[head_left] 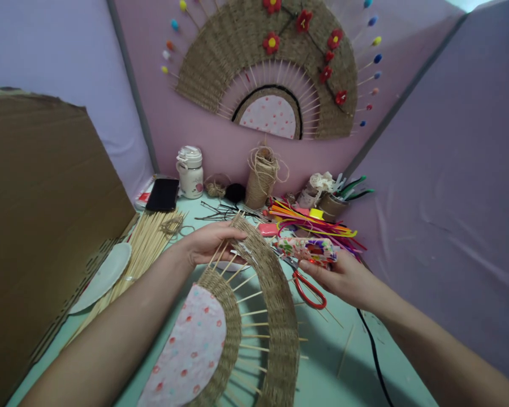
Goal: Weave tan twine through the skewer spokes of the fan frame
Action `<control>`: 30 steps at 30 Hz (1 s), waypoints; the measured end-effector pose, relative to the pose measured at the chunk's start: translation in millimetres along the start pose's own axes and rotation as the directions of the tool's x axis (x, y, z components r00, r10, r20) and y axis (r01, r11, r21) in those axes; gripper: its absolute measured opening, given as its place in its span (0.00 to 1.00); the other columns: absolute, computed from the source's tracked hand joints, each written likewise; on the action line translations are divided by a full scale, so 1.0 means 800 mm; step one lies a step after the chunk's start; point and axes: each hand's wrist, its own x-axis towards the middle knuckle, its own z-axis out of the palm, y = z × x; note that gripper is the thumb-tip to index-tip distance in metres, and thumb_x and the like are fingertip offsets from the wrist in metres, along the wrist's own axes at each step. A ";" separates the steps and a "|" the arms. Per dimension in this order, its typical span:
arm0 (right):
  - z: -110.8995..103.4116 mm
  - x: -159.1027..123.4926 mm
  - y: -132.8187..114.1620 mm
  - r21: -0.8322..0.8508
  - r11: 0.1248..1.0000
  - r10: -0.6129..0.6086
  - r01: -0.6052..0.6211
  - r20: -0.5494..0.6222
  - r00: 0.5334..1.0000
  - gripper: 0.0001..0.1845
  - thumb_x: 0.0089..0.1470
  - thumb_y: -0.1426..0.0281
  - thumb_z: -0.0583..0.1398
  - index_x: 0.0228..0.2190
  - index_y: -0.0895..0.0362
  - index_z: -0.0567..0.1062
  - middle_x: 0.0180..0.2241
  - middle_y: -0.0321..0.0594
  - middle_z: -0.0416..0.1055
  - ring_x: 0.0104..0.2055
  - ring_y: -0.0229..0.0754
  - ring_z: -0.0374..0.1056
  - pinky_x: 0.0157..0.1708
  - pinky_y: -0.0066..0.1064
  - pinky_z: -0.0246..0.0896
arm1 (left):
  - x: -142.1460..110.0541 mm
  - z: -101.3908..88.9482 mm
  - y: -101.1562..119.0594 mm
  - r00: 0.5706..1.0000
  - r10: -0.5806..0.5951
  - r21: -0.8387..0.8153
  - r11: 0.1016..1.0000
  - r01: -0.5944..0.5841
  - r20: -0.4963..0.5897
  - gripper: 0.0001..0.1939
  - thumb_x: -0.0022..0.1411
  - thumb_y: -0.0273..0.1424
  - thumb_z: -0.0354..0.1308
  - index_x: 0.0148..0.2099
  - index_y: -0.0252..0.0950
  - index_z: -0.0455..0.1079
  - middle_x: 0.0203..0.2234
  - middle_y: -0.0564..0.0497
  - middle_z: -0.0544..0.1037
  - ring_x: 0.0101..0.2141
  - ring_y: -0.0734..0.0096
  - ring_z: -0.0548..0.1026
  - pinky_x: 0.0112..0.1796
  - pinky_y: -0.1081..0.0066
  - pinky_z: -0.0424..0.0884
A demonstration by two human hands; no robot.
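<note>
A half-round woven fan (280,305) of twine and thin bamboo sticks, with a dotted cloth centre (190,339), is tilted in front of me. My left hand (216,243) grips its upper end, thumb on the twine band and fingers behind the sticks. A whitish smear lies on the band near my thumb. On the right, my right hand (335,277) is closed around a flower-patterned glue gun (305,249), its nozzle pointing left at the band. Whether the nozzle touches the band, I cannot tell. Red-handled scissors (309,291) lie below the glue gun.
A finished fan (246,51) with red flowers hangs on the wall. Behind my hands stand a twine spool (262,178), a white bottle (190,172), a phone (163,195) and colourful pipe cleaners (314,219). Bamboo sticks (148,243) and cardboard (38,226) are left; a black cord (373,350) runs right.
</note>
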 end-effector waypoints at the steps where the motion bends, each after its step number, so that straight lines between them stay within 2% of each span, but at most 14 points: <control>1: 0.000 0.001 -0.002 -0.015 1.000 -0.001 0.001 0.028 1.000 0.15 0.47 0.58 0.61 0.31 0.55 0.76 0.28 0.38 0.73 0.33 0.44 0.66 0.35 0.34 0.64 | 0.000 0.000 0.000 1.000 0.004 0.001 1.000 -0.004 0.004 0.12 0.54 0.25 0.59 0.42 0.33 0.69 0.34 0.44 0.79 0.34 0.62 0.77 0.37 0.58 0.75; 3: 0.000 0.004 -0.005 -0.045 0.999 -0.024 0.029 0.094 0.995 0.15 0.49 0.58 0.60 0.35 0.54 0.76 0.30 0.39 0.74 0.37 0.47 0.67 0.39 0.37 0.64 | -0.001 0.000 0.001 1.000 0.008 -0.001 1.000 -0.008 0.002 0.12 0.53 0.25 0.59 0.42 0.32 0.69 0.34 0.44 0.79 0.34 0.62 0.78 0.37 0.58 0.75; 5: 0.000 0.006 -0.007 -0.050 0.997 -0.059 0.064 0.097 0.994 0.16 0.49 0.59 0.59 0.38 0.54 0.76 0.32 0.39 0.74 0.39 0.49 0.67 0.43 0.38 0.63 | -0.001 0.000 0.001 1.000 0.013 -0.005 1.000 -0.013 -0.008 0.12 0.53 0.25 0.59 0.42 0.32 0.69 0.33 0.44 0.79 0.33 0.62 0.78 0.36 0.58 0.75; 11: 0.000 0.008 -0.009 -0.083 0.991 -0.093 0.104 0.127 0.988 0.17 0.51 0.61 0.58 0.43 0.53 0.75 0.38 0.39 0.74 0.41 0.48 0.67 0.44 0.37 0.62 | -0.001 -0.001 0.000 1.000 0.030 -0.011 0.999 -0.030 -0.002 0.11 0.53 0.25 0.60 0.41 0.32 0.70 0.32 0.45 0.78 0.32 0.64 0.78 0.36 0.59 0.75; 17: 0.002 0.009 -0.011 -0.073 0.993 -0.079 0.088 0.120 0.990 0.16 0.50 0.61 0.59 0.39 0.54 0.76 0.36 0.39 0.75 0.41 0.48 0.68 0.44 0.37 0.62 | -0.004 0.001 0.001 0.999 0.034 -0.023 0.999 -0.034 0.016 0.11 0.53 0.25 0.60 0.41 0.33 0.69 0.32 0.47 0.79 0.31 0.65 0.77 0.34 0.61 0.75; 22: 0.002 0.009 -0.010 -0.086 0.992 -0.085 0.094 0.104 0.991 0.15 0.50 0.61 0.59 0.39 0.53 0.76 0.34 0.38 0.75 0.37 0.47 0.68 0.41 0.38 0.64 | -0.003 0.001 0.001 0.998 0.042 -0.024 0.999 -0.041 0.037 0.11 0.53 0.25 0.61 0.41 0.34 0.69 0.32 0.47 0.79 0.32 0.65 0.77 0.35 0.61 0.75; 30: 0.004 0.007 -0.004 -0.074 0.994 -0.080 0.085 0.078 0.994 0.14 0.49 0.61 0.60 0.38 0.53 0.77 0.33 0.39 0.75 0.36 0.47 0.68 0.39 0.37 0.64 | -0.006 0.003 0.003 0.999 0.043 -0.015 0.999 -0.043 0.006 0.11 0.53 0.24 0.60 0.41 0.32 0.69 0.32 0.46 0.78 0.31 0.65 0.77 0.36 0.58 0.75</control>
